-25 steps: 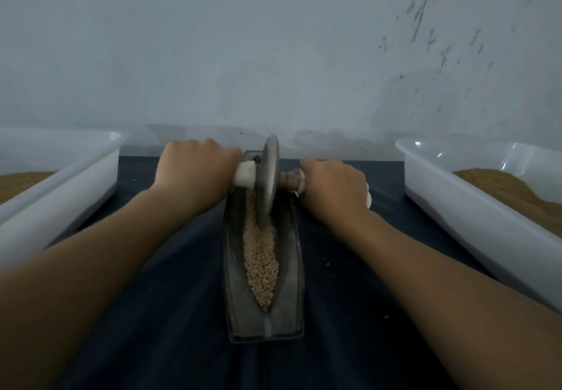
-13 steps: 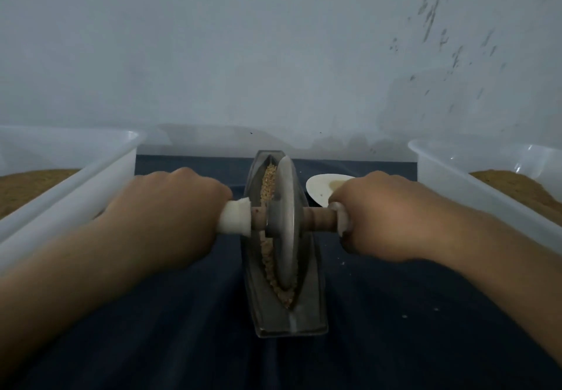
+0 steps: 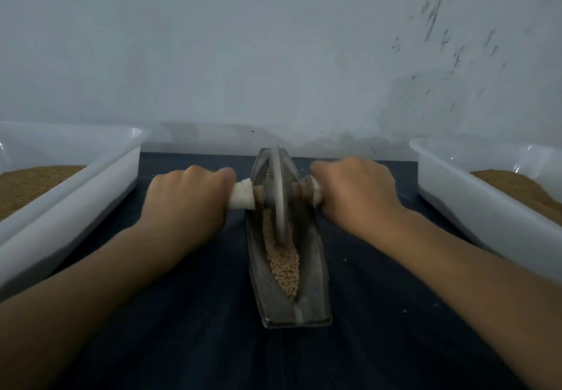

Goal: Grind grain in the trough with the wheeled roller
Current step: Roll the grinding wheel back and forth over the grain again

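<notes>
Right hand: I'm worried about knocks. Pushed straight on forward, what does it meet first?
Likely the wall; only a strip of dark cloth shows beyond the right hand, though the hand may hide something.

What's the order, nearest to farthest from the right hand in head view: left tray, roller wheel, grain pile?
1. Roller wheel, just left of the right hand.
2. Grain pile, at the trough near end.
3. Left tray, far left, past the left hand.

A pale, scuffed wall [image 3: 273, 55] rises behind a dark blue cloth [image 3: 188, 329] in dim light.
</notes>
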`<state>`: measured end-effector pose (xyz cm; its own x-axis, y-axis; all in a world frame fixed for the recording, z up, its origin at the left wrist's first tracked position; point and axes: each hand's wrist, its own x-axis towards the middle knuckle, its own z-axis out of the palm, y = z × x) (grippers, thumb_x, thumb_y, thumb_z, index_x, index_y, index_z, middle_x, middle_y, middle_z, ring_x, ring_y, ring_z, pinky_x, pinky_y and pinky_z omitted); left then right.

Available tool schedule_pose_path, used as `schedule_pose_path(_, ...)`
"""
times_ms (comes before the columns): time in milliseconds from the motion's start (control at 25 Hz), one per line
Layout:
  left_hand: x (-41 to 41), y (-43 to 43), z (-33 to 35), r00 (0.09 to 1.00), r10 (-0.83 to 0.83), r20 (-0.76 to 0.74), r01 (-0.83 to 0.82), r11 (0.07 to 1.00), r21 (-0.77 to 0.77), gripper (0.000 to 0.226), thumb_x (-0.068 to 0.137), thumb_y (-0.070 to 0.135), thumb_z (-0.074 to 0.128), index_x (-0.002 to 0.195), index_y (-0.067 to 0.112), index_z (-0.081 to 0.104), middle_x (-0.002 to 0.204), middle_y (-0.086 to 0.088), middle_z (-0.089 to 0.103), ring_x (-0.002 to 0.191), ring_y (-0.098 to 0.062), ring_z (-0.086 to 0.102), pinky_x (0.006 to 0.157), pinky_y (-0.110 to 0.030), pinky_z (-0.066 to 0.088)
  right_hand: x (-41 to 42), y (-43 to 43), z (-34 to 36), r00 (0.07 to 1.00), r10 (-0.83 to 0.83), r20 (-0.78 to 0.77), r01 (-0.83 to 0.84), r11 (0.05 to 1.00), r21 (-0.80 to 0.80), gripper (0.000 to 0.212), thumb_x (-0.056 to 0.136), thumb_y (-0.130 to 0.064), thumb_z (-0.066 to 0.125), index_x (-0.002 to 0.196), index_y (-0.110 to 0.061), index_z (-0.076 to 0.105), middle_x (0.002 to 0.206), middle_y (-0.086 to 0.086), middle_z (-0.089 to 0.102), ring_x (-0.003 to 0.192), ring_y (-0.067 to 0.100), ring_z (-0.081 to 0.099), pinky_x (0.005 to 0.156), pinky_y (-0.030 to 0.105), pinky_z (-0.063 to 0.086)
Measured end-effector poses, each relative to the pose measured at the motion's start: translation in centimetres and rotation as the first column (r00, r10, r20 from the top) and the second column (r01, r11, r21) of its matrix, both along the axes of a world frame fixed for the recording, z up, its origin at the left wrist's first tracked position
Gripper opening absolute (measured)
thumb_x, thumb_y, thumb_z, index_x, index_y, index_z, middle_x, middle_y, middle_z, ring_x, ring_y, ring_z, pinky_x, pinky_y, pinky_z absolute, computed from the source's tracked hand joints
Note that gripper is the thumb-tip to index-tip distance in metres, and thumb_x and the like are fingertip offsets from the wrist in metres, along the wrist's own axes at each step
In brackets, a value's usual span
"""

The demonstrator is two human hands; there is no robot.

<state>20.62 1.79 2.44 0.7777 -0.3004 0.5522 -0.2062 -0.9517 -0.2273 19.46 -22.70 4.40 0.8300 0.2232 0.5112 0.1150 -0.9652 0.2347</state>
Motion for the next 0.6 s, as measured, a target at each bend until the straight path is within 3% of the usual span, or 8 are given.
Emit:
schedule_pose_path(80,-2.5,1.3,0.4,0.996,-0.08,0.026,0.077,0.992,0.102,0.03,0.069,0.037,0.068,0.075,0.033,0.039,0.056,0.01,0.035,0.042,-0.013,0.03,0.044,-0.024,0.021,-3.6,-0.8,0.1,0.997,0.058,0.049,-0.054,0.996,-0.065,0.02,0.067,-0.027,0.061,0.072,-0.029,0.043,0.055,-0.012,0.031,0.044,0.011,0.028,0.044,0.022,0.017)
schedule_pose_path(200,-3.5,2.0,1.2,0.991,-0.117,0.062,0.108,0.985,0.136,0.041,0.048,0.038,0.076,0.068,0.036,0.04,0.049,0.012,0.026,0.037,-0.012,0.019,0.046,-0.015,0.01,-5.2,-1.0,0.6,0.987,0.096,0.128,-0.089,0.994,-0.056,0.03,0.047,-0.031,0.061,0.059,-0.03,0.033,0.05,-0.015,0.011,0.042,0.002,0.005,0.048,0.014,0.005)
schedule_pose_path(320,-0.4,0.0,0.3,0.999,0.033,-0.007,-0.031,0.993,0.118,0.032,0.068,0.035,0.071,0.074,0.035,0.039,0.057,0.011,0.025,0.044,-0.01,0.016,0.046,-0.023,0.015,-1.4,-0.1,-1.0,0.997,-0.078,0.025,0.079,0.995,-0.057,0.032,0.069,-0.027,0.067,0.068,-0.029,0.036,0.055,-0.009,0.036,0.044,0.015,0.03,0.046,0.021,0.017)
schedule_pose_path(400,3.6,-1.2,0.6,0.998,0.064,-0.022,-0.063,0.998,0.029,0.009,0.083,0.031,0.061,0.087,0.032,0.053,0.067,0.007,0.041,0.053,-0.015,0.038,0.051,-0.03,0.03,3.0,0.7,-0.8,0.993,-0.109,0.048,0.109,0.994,0.018,0.012,0.086,-0.028,0.061,0.082,-0.028,0.05,0.074,-0.002,0.058,0.061,0.024,0.046,0.049,0.026,0.021)
schedule_pose_path(440,4.9,-1.6,0.9,0.994,0.06,-0.087,-0.062,0.998,-0.022,0.009,0.086,0.029,0.058,0.095,0.031,0.058,0.075,0.004,0.05,0.062,-0.02,0.05,0.057,-0.032,0.035,4.3,1.1,-0.3,0.993,-0.106,0.043,0.105,0.994,0.026,0.003,0.089,-0.027,0.06,0.089,-0.028,0.057,0.082,0.001,0.063,0.067,0.027,0.052,0.052,0.028,0.024)
schedule_pose_path(520,5.6,-1.9,1.2,0.985,0.064,-0.16,-0.08,0.992,-0.101,0.014,0.089,0.027,0.057,0.102,0.03,0.062,0.088,-0.001,0.06,0.077,-0.026,0.06,0.063,-0.035,0.04,5.5,1.9,0.8,0.996,-0.082,0.042,0.083,0.996,-0.014,0.006,0.09,-0.023,0.06,0.095,-0.023,0.063,0.089,0.005,0.067,0.077,0.03,0.062,0.059,0.031,0.03)
schedule_pose_path(600,3.9,-1.7,0.9,0.989,0.075,-0.125,-0.09,0.989,-0.12,0.007,0.088,0.027,0.059,0.094,0.028,0.056,0.078,0.002,0.054,0.066,-0.021,0.053,0.059,-0.033,0.037,4.1,2.0,1.1,0.998,-0.054,0.044,0.055,0.998,-0.022,0.007,0.087,-0.02,0.064,0.093,-0.022,0.062,0.085,0.004,0.067,0.077,0.031,0.064,0.058,0.031,0.03)
